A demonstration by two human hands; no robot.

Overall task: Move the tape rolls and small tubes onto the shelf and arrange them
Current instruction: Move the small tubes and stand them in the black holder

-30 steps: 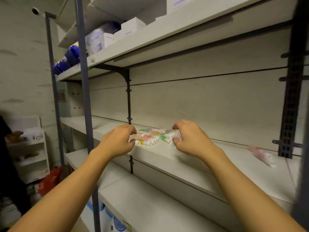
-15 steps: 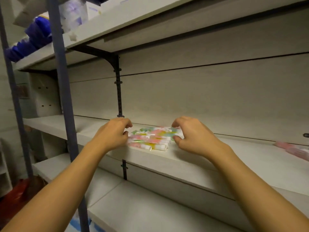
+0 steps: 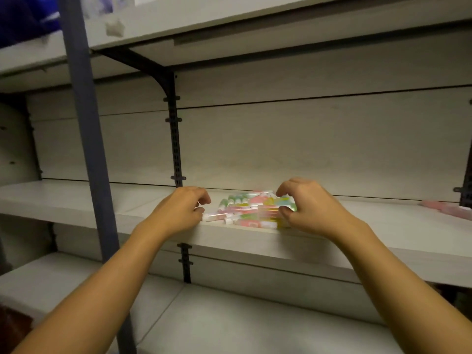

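the tubes (image 3: 251,212) lie heaped on the shelf (image 3: 306,251), not yet lined up. the left hand (image 3: 178,213) pinches a tube end at the heap's left side; the right hand (image 3: 309,205) curls round the heap's right side. no tape rolls in sight.

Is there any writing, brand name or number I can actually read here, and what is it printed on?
No text can be read in this picture.
Small tubes on the middle shelf: coloured print, too blurred to read.
Pink packets at the far right of that shelf: no print can be made out.
Boxes on the top shelf: bluish markings, blurred and cut off by the frame.
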